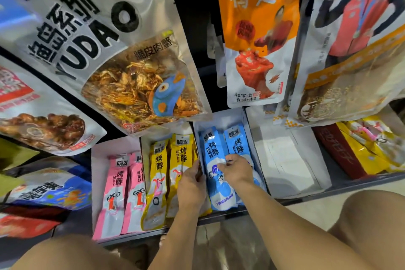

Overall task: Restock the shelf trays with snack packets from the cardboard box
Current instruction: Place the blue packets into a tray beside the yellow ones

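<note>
Between our knees, our left hand is gripping the tray wall, our right hand pinching a blue packet.

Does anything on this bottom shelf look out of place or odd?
The tray right of the blue packets holds no packets, only white lining: a gap in the filled row. Nothing looks spilled or torn.

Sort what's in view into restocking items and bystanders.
Job: blue packets, pinched by the right hand; left hand; yellow packets; pink packets; unfilled white tray.
Lying about: hanging crab snack bag; orange hanging bag; yellow packs far right.
</note>
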A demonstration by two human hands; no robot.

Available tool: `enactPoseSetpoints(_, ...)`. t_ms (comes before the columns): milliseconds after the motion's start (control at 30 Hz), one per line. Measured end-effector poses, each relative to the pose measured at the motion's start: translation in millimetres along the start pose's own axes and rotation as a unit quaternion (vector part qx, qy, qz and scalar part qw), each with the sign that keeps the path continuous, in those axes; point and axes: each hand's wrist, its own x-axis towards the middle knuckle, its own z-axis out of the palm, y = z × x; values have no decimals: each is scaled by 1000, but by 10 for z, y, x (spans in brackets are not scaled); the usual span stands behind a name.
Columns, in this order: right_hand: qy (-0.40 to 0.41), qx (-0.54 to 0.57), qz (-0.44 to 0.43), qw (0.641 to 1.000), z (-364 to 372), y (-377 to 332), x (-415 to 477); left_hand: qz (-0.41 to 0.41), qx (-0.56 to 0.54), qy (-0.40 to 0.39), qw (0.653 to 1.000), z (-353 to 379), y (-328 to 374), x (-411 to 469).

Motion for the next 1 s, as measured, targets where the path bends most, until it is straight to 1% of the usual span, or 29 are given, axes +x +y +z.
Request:
enactPoseSetpoints(100, -9, -33, -11, 999, -30, -10, -26, -5, 10, -13, 1000, -23, 27, -7)
enactPoseSetpoints(200, -27, -67, -23, 997, -87, -45, -117, -14, -10, -33, 999, -57, 59, -12)
enactPoseSetpoints(333, -33, -145, -50, 988, -154, -97, -305, -10, -38, -69, 997, -147, 142, -76)
enactPoseSetpoints(400, -21, -211, -76, 974, -204, -138, -420, -11, -53, -78, 995, -188, 180, -140)
enactPoseSetpoints(500, -3, -348, -136, 927, -275, -190, -640, 3, -46, -71, 996, -288, 271, -310)
enactPoseSetpoints(567, 10, -419, -175, 891, -301, -213, -802, 22, -20, -58, 998, -397, 340, -469)
enactPoseSetpoints(633, 12, -459, -195, 867, -311, -241, -975, 39, 15, -46, 998, -519, 372, -619)
enactPoseSetpoints(767, 10, -499, -234, 834, -305, -321, -1363, 74, 125, -7, 989, -779, 359, -927)
enactPoseSetpoints(867, 15, -519, -271, 810, -262, -433, -1680, 95, 220, 34, 970, -1027, 364, -1171)
enactPoseSetpoints(1000, 19, -526, -315, 790, -120, -653, -2126, 99, 282, 71, 952, -1442, 353, -1549)
